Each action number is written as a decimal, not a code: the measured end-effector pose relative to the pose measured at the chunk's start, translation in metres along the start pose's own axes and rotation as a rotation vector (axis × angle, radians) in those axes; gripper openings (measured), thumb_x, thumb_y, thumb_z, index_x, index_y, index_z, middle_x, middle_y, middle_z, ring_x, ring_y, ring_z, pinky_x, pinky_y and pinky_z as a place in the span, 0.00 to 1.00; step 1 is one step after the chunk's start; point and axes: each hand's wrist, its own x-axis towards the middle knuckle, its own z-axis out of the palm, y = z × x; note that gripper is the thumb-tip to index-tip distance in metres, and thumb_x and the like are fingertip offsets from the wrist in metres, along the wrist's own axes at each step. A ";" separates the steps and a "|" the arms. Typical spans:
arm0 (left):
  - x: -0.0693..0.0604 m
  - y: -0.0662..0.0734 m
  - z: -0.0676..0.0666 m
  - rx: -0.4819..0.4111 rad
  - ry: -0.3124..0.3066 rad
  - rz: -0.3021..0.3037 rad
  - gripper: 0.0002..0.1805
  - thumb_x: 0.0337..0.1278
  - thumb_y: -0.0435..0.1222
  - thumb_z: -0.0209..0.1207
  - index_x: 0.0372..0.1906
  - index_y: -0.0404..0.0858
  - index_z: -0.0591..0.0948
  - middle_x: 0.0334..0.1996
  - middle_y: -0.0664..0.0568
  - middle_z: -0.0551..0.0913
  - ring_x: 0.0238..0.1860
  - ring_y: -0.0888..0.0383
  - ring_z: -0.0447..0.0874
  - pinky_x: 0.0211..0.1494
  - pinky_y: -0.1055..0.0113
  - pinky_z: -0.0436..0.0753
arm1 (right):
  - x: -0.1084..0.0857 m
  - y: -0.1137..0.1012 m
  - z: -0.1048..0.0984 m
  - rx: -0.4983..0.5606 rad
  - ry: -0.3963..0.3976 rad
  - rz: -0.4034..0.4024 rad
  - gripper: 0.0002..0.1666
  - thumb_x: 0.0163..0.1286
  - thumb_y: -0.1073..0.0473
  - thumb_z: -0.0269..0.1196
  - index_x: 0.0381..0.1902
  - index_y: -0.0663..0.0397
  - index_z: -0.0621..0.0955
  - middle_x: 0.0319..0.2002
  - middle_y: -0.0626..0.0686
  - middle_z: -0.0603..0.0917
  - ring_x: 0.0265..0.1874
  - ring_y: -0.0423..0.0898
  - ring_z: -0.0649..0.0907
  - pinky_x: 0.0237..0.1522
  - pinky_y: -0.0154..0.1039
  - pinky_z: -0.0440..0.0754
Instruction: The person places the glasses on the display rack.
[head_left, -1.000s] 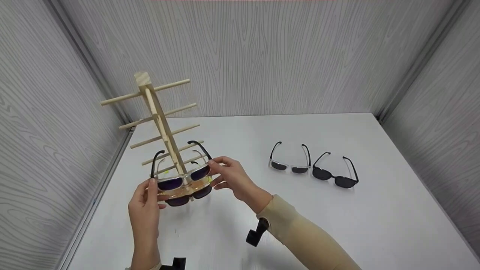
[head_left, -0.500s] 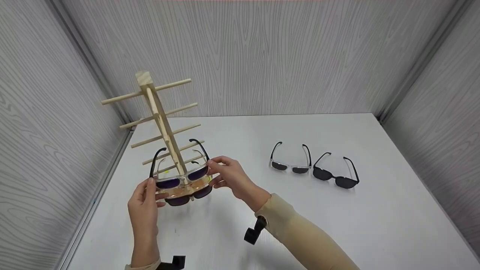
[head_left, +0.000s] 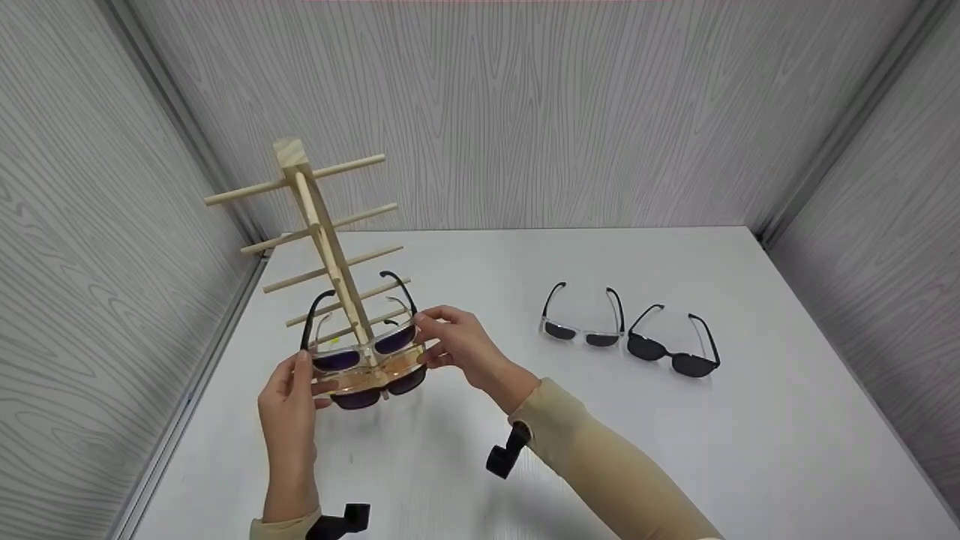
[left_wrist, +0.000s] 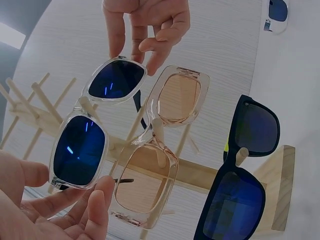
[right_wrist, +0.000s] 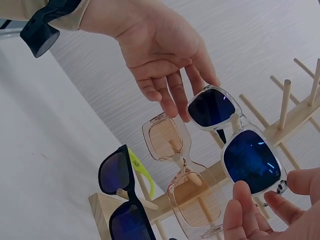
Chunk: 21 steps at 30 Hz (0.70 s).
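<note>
Sunglasses with a clear frame, dark blue lenses [left_wrist: 80,150] and black temples are held at the front of a wooden display stand [head_left: 330,251]. My left hand [head_left: 289,405] pinches their left hinge corner, and my right hand [head_left: 461,341] grips the right one. In both wrist views a wooden peg's end shows at their nose bridge; whether it bears their weight I cannot tell. Directly below, clear peach-tinted glasses [left_wrist: 137,177] hang on the stand. Under those are black sunglasses [left_wrist: 256,131], with a yellow-green temple [right_wrist: 141,170] in the right wrist view.
Bare pegs [head_left: 349,166] stick out sideways higher on the stand. On the white table [head_left: 675,457], right of the stand, clear-framed sunglasses [head_left: 601,340] and black sunglasses [head_left: 691,365] lie close together with temples unfolded. Grey wood-grain panels [head_left: 510,112] enclose the back and sides.
The held sunglasses have shifted slightly up and towards the post, their temple tips rising a little. Both hands keep their hold. The glasses on the table have not moved.
</note>
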 end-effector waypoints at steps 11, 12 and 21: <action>0.000 -0.001 0.001 -0.008 0.018 0.003 0.25 0.66 0.52 0.48 0.51 0.36 0.78 0.36 0.43 0.80 0.32 0.55 0.84 0.27 0.70 0.79 | 0.003 0.000 0.000 0.014 0.011 0.009 0.16 0.67 0.51 0.60 0.46 0.55 0.78 0.35 0.58 0.81 0.20 0.46 0.82 0.29 0.38 0.80; 0.000 -0.001 0.001 -0.012 0.019 0.004 0.25 0.66 0.52 0.48 0.51 0.36 0.78 0.36 0.43 0.80 0.31 0.55 0.84 0.27 0.70 0.79 | 0.003 0.000 0.000 0.013 0.010 0.008 0.15 0.67 0.51 0.60 0.46 0.55 0.78 0.36 0.58 0.81 0.20 0.46 0.82 0.29 0.38 0.80; -0.002 0.000 0.000 -0.011 0.023 -0.004 0.24 0.66 0.51 0.48 0.50 0.35 0.78 0.38 0.44 0.81 0.31 0.56 0.84 0.27 0.71 0.79 | 0.008 0.002 0.000 -0.014 0.028 -0.007 0.16 0.67 0.52 0.60 0.46 0.56 0.79 0.36 0.58 0.81 0.21 0.45 0.81 0.29 0.39 0.80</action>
